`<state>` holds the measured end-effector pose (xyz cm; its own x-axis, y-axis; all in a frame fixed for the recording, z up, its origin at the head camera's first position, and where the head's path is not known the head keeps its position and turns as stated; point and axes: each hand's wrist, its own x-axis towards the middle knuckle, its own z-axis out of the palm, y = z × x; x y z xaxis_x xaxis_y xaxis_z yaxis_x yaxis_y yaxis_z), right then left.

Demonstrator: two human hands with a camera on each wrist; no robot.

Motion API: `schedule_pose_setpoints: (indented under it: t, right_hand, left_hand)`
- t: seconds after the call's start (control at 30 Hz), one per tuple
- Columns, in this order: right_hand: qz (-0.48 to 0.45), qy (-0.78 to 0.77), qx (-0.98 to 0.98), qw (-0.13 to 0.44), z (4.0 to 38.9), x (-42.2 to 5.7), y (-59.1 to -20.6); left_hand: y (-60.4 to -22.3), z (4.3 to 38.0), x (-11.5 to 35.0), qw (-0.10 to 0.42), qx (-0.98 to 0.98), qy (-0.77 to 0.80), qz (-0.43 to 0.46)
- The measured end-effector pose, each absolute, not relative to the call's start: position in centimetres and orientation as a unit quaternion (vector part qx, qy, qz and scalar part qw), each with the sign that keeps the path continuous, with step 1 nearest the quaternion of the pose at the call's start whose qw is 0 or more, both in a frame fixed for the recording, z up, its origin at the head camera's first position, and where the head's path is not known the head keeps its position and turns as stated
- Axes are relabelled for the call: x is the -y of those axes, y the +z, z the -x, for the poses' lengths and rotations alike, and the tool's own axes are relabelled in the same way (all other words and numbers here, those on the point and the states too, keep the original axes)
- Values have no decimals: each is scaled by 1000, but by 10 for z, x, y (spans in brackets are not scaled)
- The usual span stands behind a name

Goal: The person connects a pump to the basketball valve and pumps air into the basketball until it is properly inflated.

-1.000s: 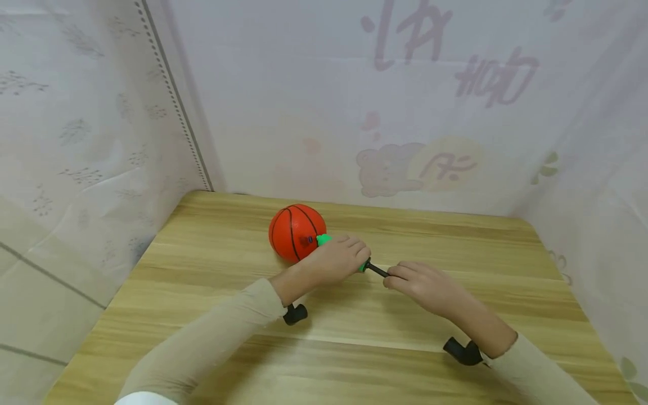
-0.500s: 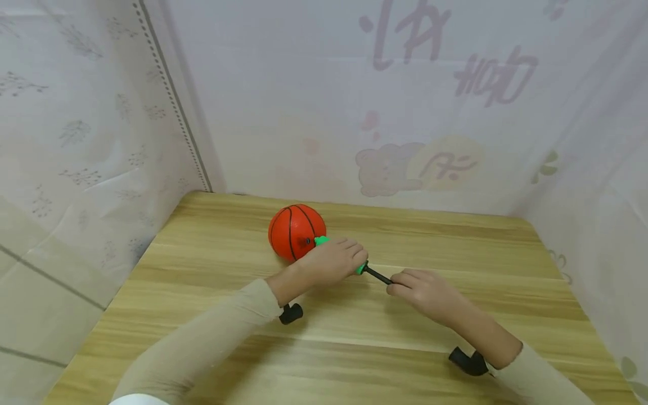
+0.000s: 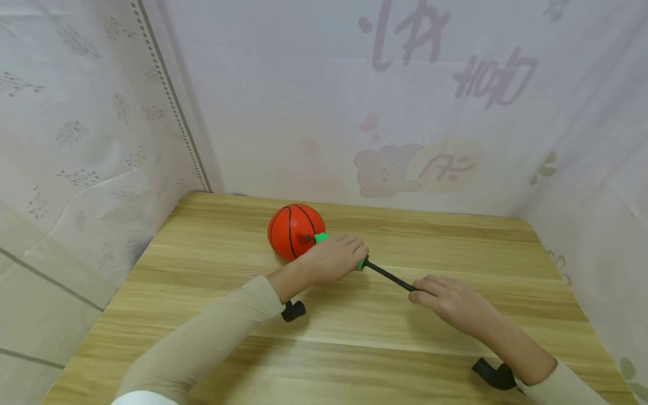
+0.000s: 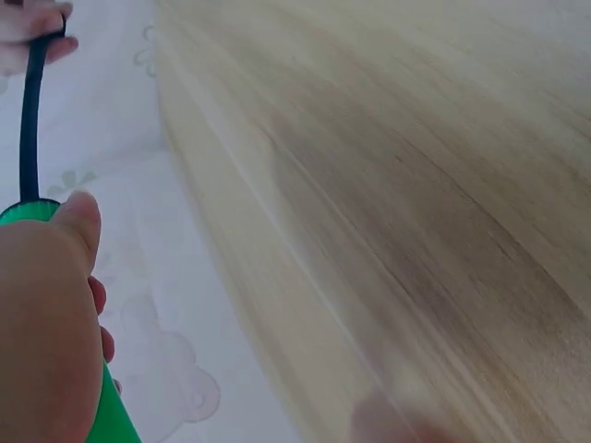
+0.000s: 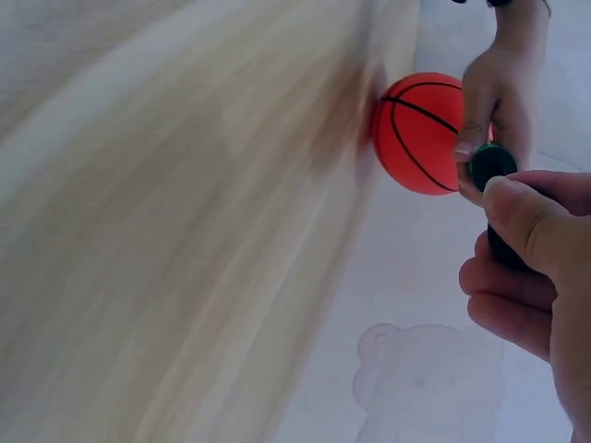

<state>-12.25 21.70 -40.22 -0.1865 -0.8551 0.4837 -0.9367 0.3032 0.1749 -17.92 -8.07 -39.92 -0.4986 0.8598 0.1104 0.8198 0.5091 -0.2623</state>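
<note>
A red-orange toy basketball [image 3: 291,229] with black lines sits toward the back of the table, left of the hands. My left hand [image 3: 331,260] wraps round the green barrel of a ball pump [image 4: 113,421], whose near end points at the ball. Most of the barrel is hidden under the palm. My right hand [image 3: 455,301] grips the pump's black handle at the far end of its rod [image 3: 388,275], which stretches well out of the barrel. In the right wrist view, the thumb and curled fingers close round the handle, with the ball [image 5: 420,134] beyond.
The wood-grain table [image 3: 324,365] has printed cloth [image 3: 314,112] behind it and at both sides. A black wrist-worn piece [image 3: 293,310] shows under the left forearm, and another [image 3: 493,374] under the right.
My right hand has moved right and toward me, drawing more of the pump's rod out of the barrel. My left hand and the basketball stay almost where they were.
</note>
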Motion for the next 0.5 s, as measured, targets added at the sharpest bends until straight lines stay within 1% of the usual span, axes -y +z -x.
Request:
schedule_pose_setpoints:
  t: [0.13,0.27,0.37,0.5]
  right_hand:
    - [-595,72,759,255,133,-203,-399]
    - [-605,66,755,243,144,-186,-399]
    - [-605,61,760,230,152,-175,-399]
    - [-601,54,762,233,157,-165,-401]
  left_hand:
    - [-400,178,77,118,861,95,485]
    - [-401,176,72,117,862,95,484]
    - [-402,175,69,110,863,93,484]
    - [-404,174,68,99,864,96,484]
